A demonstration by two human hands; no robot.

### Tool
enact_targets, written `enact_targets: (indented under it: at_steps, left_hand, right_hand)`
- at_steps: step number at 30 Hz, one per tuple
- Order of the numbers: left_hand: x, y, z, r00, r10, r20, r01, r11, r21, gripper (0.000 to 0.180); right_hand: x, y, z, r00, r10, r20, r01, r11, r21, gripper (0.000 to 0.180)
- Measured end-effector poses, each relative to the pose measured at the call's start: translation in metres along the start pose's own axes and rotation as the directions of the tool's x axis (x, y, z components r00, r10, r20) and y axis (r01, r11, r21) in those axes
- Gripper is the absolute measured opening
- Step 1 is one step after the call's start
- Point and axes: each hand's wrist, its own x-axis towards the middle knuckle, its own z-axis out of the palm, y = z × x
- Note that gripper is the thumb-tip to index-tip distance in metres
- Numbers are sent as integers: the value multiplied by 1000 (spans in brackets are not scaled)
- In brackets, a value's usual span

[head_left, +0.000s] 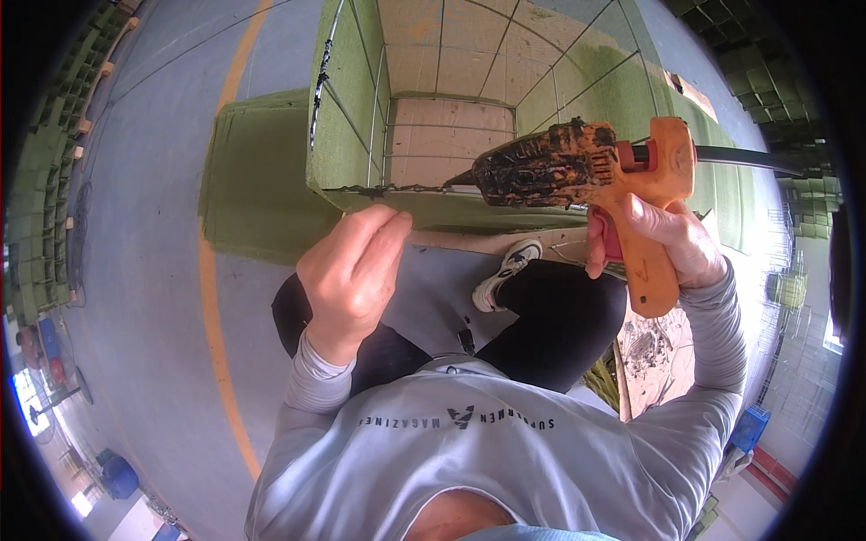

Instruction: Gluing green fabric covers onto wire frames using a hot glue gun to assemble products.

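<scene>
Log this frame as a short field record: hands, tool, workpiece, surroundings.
left hand: pinches the near edge of the green panel box, fingertips at the glued seam
right hand: holds the orange glue gun, finger on the red trigger
glue gun nozzle: at the box's front edge, on a dark glue line
box: green panels on a wire grid, open inside
floor: grey with a yellow line
posture: seated, one white shoe visible

Glue gun [577, 167] right of wire frame panel [347, 108], above knees.
</scene>
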Motion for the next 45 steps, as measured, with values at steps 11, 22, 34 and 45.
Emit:
enact_targets:
  at_steps: [11, 22, 34, 45]
  left_hand:
    - [2, 1, 1, 1000, -9, 7, 9, 1000, -21, 22]
    - [3, 3, 4, 1000, -6, -19, 5, 1000, -22, 21]
    - [2, 8, 5, 999, -41, 9, 41, 999, -13, 20]
    - [2, 10, 7, 998, -50, 23, 51, 998, -41, 20]
  right_hand:
    - [-7, 1, 3, 1000, -7, 9, 8, 990, -142, 52]
    - [-13, 2, 9, 999, -38, 12, 39, 992, -116, 38]
    - [-25, 10, 5, 998, -31, -62, 24, 994, -107, 40]
    - [-34, 17, -3, 995, -29, -100, 23, 998, -65, 39]
